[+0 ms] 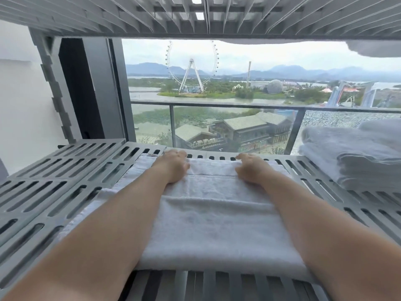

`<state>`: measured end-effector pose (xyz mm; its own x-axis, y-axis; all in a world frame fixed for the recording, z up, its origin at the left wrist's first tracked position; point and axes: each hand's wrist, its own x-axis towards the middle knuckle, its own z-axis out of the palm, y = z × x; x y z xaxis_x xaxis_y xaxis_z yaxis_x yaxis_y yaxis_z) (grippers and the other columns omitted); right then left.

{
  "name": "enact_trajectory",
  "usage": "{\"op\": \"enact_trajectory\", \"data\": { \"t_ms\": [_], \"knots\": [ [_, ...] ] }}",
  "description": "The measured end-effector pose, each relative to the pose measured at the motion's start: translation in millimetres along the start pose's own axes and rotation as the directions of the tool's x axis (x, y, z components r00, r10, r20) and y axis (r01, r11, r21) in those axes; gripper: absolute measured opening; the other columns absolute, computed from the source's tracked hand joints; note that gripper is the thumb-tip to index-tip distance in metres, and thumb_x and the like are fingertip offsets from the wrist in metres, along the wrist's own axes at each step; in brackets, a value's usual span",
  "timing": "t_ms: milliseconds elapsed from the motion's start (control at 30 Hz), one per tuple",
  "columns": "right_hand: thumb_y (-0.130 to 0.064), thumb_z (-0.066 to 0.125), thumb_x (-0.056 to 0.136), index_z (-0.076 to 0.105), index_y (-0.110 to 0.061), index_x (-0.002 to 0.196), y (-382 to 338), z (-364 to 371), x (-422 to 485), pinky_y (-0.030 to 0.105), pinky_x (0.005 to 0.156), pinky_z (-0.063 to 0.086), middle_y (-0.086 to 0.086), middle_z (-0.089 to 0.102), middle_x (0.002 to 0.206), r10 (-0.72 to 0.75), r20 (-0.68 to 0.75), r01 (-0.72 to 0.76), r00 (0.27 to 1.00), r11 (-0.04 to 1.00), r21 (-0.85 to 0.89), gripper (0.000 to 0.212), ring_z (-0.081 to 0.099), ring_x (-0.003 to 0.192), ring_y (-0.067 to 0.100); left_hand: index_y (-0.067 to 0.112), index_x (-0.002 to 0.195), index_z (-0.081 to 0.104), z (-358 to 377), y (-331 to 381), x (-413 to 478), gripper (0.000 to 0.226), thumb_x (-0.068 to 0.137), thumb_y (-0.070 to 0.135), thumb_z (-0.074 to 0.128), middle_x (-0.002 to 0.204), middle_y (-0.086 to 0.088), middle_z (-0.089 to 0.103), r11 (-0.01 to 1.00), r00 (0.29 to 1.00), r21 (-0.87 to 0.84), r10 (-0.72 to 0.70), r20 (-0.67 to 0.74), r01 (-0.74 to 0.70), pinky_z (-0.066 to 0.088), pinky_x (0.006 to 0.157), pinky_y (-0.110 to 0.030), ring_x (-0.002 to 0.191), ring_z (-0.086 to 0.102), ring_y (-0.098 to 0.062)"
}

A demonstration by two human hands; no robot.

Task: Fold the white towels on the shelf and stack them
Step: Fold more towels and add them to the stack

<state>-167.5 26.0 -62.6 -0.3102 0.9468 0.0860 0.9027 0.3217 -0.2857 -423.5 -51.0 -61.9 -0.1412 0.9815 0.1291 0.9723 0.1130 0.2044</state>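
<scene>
A white towel (213,216) lies folded lengthwise on the grey slotted shelf (56,192), running from the front edge to the back. My left hand (173,167) rests on its far end at the left, fingers curled over the towel's far edge. My right hand (249,168) sits at the same far end on the right, fingers bent and gripping the fabric. Both forearms stretch over the towel. A stack of folded white towels (355,157) stands at the right of the shelf.
Another slotted shelf (195,16) hangs close overhead, with white cloth (377,48) drooping at its right. Behind the shelf is a window with a glass railing (217,105). A grey upright post (54,88) stands at the left back.
</scene>
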Motion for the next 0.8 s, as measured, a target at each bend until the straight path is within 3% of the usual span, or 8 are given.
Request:
{"op": "enact_trajectory", "data": {
  "t_ms": [100,267,400,500,667,800],
  "knots": [
    [-0.03,0.047,0.087,0.046,-0.024,0.141,4,0,6,0.043,0.108,0.033,0.011,0.049,0.144,0.004,-0.035,-0.006,0.999,0.999,-0.041,0.054,0.043,0.133,0.03,0.016,0.137,0.052,2,0,1,0.041,0.103,0.038,0.045,0.139,-0.009,0.052,0.996,0.996,0.089,0.019,-0.086,-0.011,0.039,0.11,-0.047,0.13,0.047,-0.028],
    [-0.025,0.057,0.084,0.06,-0.02,0.123,3,-2,1,0.041,0.102,0.036,0.007,0.059,0.125,-0.109,-0.188,0.089,0.976,0.99,-0.111,0.039,0.051,0.121,0.028,0.018,0.111,0.064,-3,2,-5,0.024,0.102,0.032,0.047,0.108,-0.004,0.063,0.975,0.936,0.212,0.133,-0.324,-0.065,0.049,0.091,-0.041,0.099,0.06,-0.024],
    [-0.016,0.051,0.084,0.066,-0.018,0.103,-4,-9,-13,0.037,0.09,0.039,0.006,0.061,0.104,-0.126,-0.286,0.086,0.95,0.985,-0.148,0.024,0.058,0.105,0.029,0.017,0.105,0.062,-16,3,-16,0.016,0.1,0.026,0.049,0.1,-0.003,0.064,0.982,0.927,0.169,0.135,-0.351,-0.079,0.05,0.086,-0.041,0.091,0.06,-0.024],
    [-0.014,0.049,0.085,0.058,-0.019,0.095,-9,-18,-28,0.035,0.079,0.035,0.004,0.061,0.095,-0.128,-0.325,0.085,0.937,0.986,-0.143,0.015,0.059,0.096,0.029,0.017,0.108,0.057,-26,3,-27,0.014,0.102,0.025,0.047,0.093,-0.005,0.066,0.987,0.938,0.144,0.114,-0.327,-0.07,0.055,0.081,-0.043,0.083,0.063,-0.027],
    [-0.016,0.052,0.089,0.057,-0.017,0.097,-13,-34,-65,0.037,0.084,0.04,0.006,0.068,0.089,-0.181,-0.461,0.108,0.869,0.978,-0.18,0.01,0.063,0.084,0.03,0.017,0.11,0.055,-43,1,-49,0.02,0.106,0.028,0.039,0.083,-0.005,0.066,0.976,0.925,0.184,0.177,-0.338,-0.119,0.056,0.076,-0.043,0.071,0.062,-0.027],
    [-0.026,0.058,0.092,0.06,-0.015,0.099,-10,-45,-93,0.035,0.077,0.039,0.007,0.069,0.089,-0.233,-0.549,0.125,0.803,0.966,-0.227,0.013,0.064,0.08,0.03,0.01,0.095,0.059,-56,0,-70,0.026,0.105,0.024,0.04,0.073,-0.012,0.067,0.938,0.826,0.273,0.324,-0.461,-0.216,0.049,0.075,-0.041,0.061,0.059,-0.03]
  ]
}}
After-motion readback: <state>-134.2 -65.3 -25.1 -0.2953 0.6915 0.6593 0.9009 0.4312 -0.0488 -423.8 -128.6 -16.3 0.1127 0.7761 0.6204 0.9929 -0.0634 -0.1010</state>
